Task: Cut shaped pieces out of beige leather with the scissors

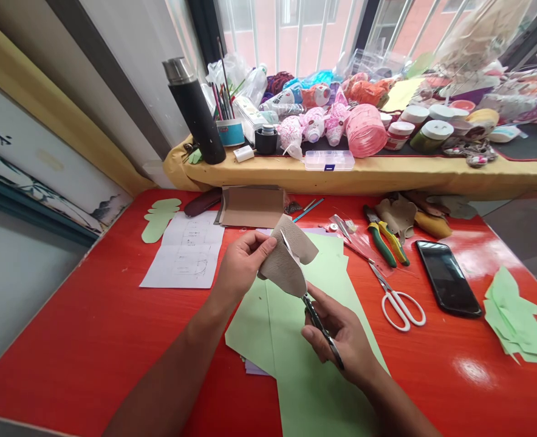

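My left hand (241, 267) pinches a piece of beige felt-like material (289, 258) and holds it up over the red table (90, 328). My right hand (344, 340) grips dark-handled scissors (316, 318). Their blades run up into the beige piece, where a slit shows. Below both hands lie light green sheets of paper (314, 370), with a purple sheet edge under them.
White-handled scissors (398, 300), green-and-yellow pliers (384, 243) and a black phone (448, 278) lie to the right. Green offcuts (519, 321) sit at the right edge. A white printed sheet (186, 249) and brown card (253, 207) lie left. The yellow sill (364, 173) holds a black flask (195, 112) and craft supplies.
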Demonstrator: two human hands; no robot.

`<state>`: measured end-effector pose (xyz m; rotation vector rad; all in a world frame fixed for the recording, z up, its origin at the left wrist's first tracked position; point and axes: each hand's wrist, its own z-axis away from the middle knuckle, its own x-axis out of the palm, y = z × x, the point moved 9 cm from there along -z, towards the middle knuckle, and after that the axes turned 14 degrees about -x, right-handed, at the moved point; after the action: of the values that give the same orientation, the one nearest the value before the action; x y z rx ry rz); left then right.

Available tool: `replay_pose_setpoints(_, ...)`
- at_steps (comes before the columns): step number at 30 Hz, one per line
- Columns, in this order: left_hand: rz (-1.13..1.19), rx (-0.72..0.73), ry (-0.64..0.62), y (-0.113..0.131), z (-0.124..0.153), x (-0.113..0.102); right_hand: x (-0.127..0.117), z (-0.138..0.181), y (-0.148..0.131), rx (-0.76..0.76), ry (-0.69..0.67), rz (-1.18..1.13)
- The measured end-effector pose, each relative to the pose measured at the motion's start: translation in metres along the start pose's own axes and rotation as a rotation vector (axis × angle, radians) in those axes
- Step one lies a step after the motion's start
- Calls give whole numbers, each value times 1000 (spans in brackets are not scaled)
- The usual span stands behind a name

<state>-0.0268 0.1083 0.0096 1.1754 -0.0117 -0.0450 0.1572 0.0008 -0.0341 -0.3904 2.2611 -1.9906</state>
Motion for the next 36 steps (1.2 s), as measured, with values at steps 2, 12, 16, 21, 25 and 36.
replay_pose_setpoints(2, -34, 8, 0, 0, 2, 2, 0, -1, -1, -5, 3, -7)
replay_pose_setpoints(12, -156, 71, 20, 1, 10, 17, 0, -2, -8, -29, 12, 7)
replay_pose_setpoints(16, -105, 57, -8, 1, 8, 17, 3, -5, -12, -37, -22, 14)
replay_pose_setpoints(21, -120, 49, 15, 2, 7, 11, 4, -6, -11, -39, -38, 11)
replay_pose_setpoints(25, -150, 46, 23, 3, 8, 10, 6, -6, -10, -32, -54, -17)
replay_pose_setpoints(36, -249, 106, 47, 3, 13, 17, 5, -6, -8, -21, 0, -3)
